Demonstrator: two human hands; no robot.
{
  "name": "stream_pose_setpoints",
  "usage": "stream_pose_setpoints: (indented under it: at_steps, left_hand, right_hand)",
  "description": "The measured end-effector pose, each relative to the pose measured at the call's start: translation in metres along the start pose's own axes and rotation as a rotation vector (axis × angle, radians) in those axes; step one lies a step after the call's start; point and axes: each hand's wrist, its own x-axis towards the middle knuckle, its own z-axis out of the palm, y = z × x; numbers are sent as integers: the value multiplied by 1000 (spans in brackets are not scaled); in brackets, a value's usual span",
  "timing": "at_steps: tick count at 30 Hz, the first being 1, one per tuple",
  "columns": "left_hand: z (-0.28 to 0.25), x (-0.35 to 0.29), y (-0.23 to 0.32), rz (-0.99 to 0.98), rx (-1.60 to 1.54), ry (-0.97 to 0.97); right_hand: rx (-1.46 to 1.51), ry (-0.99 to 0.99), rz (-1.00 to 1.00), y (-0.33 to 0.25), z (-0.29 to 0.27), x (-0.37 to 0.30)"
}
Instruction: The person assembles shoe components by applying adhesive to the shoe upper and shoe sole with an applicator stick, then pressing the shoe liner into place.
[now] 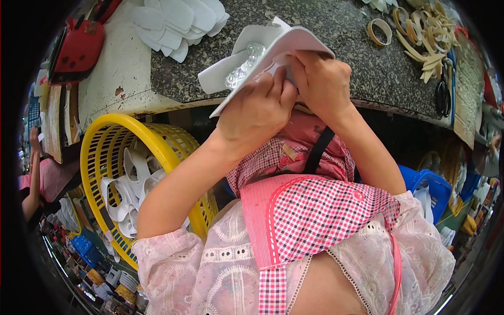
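Between both hands, above the near edge of the speckled worktop (247,13), is a white shoe upper (278,44) with pale flaps spread outward. Clear, glittering beads (245,65) decorate its strap. My left hand (257,107) is closed on the lower edge, fingers curled inward. My right hand (323,76) grips the right side, with thumb and fingers pressed together near the middle. The fingertips of both hands meet at the underside, and whatever small part they pinch there is mostly hidden.
White sole-shaped pieces (178,21) are piled at the back left, near a red machine-like object (79,50). Tape rolls (379,32), beige strips (425,39) and black-handled scissors (442,97) lie at right. A yellow basket (113,123) holds white sandals (123,197); a blue basket (438,191) stands right.
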Motion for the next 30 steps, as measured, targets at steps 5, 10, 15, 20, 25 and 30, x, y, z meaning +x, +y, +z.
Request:
stream_pose_setpoints:
  at_steps: [5, 10, 15, 20, 25, 30]
  left_hand:
    - [-12, 15, -6, 71, -99, -174]
    - [-25, 36, -9, 248, -73, -330]
    - [-21, 22, -6, 64, -98, -305]
    - [-19, 23, -7, 148, -47, -298]
    - [-19, 17, -6, 141, 9, -352]
    - [-19, 4, -3, 157, 2, -312]
  right_hand:
    - [69, 104, 130, 2, 3, -2]
    - [268, 126, 338, 8, -1, -15]
    - [383, -149, -45, 21, -20, -25]
    - [275, 19, -190, 18, -9, -33]
    - [209, 151, -137, 7, 3, -37]
    - [96, 23, -268, 14, 5, -45]
